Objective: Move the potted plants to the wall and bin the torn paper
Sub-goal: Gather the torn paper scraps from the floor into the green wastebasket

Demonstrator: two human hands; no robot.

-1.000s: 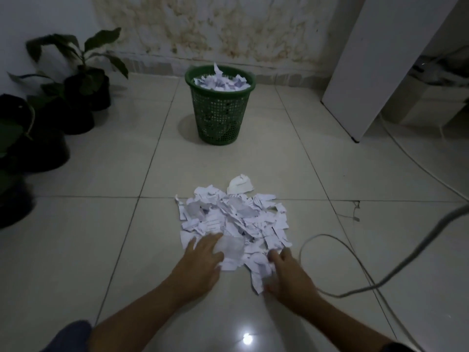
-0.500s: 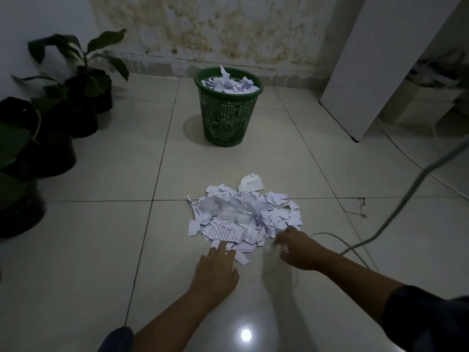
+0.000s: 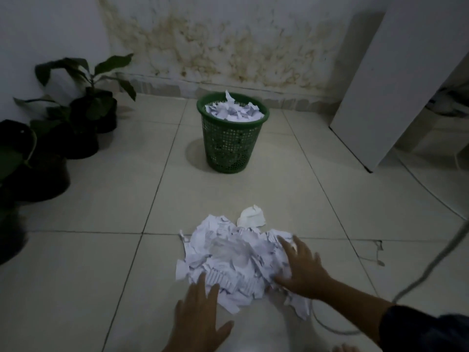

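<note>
the step in hand looks like heaping the torn paper [image 3: 236, 260] before binning it. the left hand [image 3: 200, 317] lies flat and spread on the tile at the pile's near edge; the right hand [image 3: 302, 269] presses spread fingers on the pile's right side. neither grips anything yet. next they would need to close in from both sides and scoop, as the thin, light, ragged scraps will slip loose. the bin [image 3: 232, 138], green perforated plastic and nearly brimming, stands well beyond the hands. the potted plants [image 3: 76, 128], in dark pots, sit far left against the wall.
</note>
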